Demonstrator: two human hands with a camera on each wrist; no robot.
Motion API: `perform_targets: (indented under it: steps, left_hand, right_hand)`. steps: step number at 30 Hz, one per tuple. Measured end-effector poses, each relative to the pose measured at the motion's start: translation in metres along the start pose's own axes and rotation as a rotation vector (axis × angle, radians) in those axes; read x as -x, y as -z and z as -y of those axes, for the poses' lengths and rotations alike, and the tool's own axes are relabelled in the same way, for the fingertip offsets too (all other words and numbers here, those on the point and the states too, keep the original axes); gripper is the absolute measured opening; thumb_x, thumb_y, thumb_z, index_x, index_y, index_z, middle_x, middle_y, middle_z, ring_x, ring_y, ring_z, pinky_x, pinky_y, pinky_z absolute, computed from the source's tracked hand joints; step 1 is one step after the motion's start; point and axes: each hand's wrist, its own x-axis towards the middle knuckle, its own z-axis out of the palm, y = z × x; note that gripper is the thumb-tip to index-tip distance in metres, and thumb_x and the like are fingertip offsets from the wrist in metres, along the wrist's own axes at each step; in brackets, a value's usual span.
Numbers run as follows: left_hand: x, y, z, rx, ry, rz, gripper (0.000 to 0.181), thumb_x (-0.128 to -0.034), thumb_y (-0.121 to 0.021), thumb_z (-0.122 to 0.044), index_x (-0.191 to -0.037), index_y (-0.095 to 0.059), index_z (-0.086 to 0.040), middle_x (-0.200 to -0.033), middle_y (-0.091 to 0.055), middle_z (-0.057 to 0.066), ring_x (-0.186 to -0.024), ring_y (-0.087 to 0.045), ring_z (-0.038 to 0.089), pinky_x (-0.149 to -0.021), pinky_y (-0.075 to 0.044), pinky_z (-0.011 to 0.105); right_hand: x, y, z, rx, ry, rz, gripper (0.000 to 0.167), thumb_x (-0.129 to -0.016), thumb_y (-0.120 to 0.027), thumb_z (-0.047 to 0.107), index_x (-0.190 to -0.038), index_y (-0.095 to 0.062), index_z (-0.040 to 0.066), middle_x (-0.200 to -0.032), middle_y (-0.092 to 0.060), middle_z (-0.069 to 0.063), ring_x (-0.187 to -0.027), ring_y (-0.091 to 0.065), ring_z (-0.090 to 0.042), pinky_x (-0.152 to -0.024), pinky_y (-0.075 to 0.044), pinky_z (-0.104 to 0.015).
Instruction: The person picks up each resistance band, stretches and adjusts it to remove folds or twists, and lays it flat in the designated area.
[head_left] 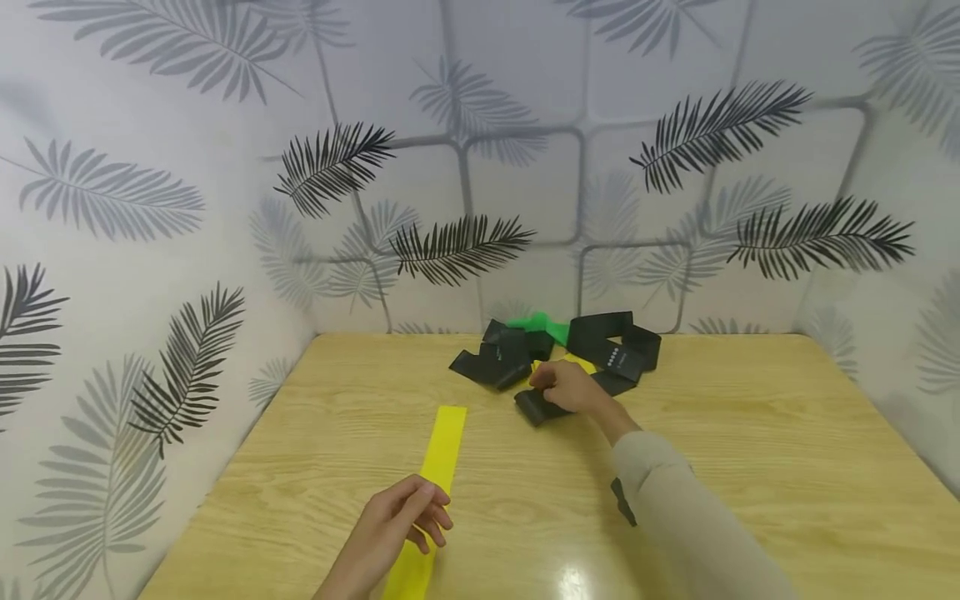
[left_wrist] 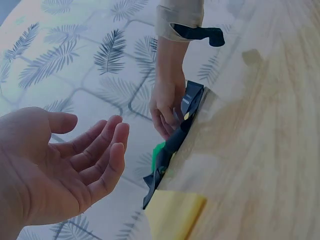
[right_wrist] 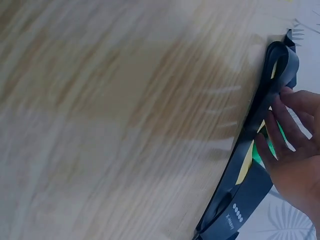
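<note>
Left hand (head_left: 397, 525): relaxed, empty, above one yellow strip (head_left: 444, 446), near left, cropped. Right hand (head_left: 576, 389): at far black bands (head_left: 512, 354), overlapping, count unclear; grip undetermined. One green band (head_left: 540, 322): partly hidden.

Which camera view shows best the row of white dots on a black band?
The right wrist view: the row of white dots is large there, with readable "X-Heavy" lettering beside it. The head view shows it small, the lettering unreadable; the left wrist view gives only a tiny blurred mark.
</note>
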Motion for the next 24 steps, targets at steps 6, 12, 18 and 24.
perform_targets:
  steps: [6,12,18,24]
  left_hand:
    - [-0.009,-0.011,-0.01,0.027,0.018,0.015,0.049,-0.1084,-0.052,-0.044,-0.116,-0.065,0.002,-0.096,-0.073,0.01,-0.079,-0.071,0.023,-0.07,-0.059,0.029]
    - [-0.021,-0.018,-0.02,0.007,-0.017,0.05,0.048,-0.1077,-0.053,-0.046,-0.115,-0.066,0.0,-0.097,-0.073,0.01,-0.08,-0.071,0.023,-0.07,-0.059,0.029]
    - [-0.027,-0.031,-0.029,0.004,-0.027,0.097,0.043,-0.1089,-0.053,-0.041,-0.115,-0.066,-0.001,-0.096,-0.073,0.008,-0.081,-0.071,0.022,-0.07,-0.058,0.028]
    - [-0.044,-0.049,-0.039,0.001,-0.065,0.142,0.044,-0.1088,-0.053,-0.041,-0.115,-0.068,0.0,-0.098,-0.073,0.009,-0.085,-0.071,0.021,-0.073,-0.059,0.029]
  right_hand:
    - [0.006,0.004,-0.005,0.125,0.053,0.049,0.017,-0.094,-0.074,0.004,-0.11,-0.075,0.0,-0.104,-0.076,-0.011,-0.104,-0.066,-0.033,-0.108,-0.041,-0.054]
    - [0.015,0.021,-0.001,0.074,-0.001,-0.005,0.01,-0.094,-0.058,0.008,-0.09,-0.067,0.007,-0.086,-0.062,-0.002,-0.088,-0.05,-0.025,-0.083,-0.043,-0.043]
    - [0.024,0.031,0.01,-0.039,-0.037,-0.088,0.012,-0.102,-0.053,0.014,-0.1,-0.062,0.007,-0.103,-0.065,-0.008,-0.096,-0.061,-0.027,-0.084,-0.05,-0.042]
    - [0.028,0.039,0.023,-0.268,-0.198,-0.171,0.026,-0.105,-0.058,0.021,-0.12,-0.063,0.0,-0.13,-0.063,-0.019,-0.115,-0.061,-0.034,-0.093,-0.053,-0.047]
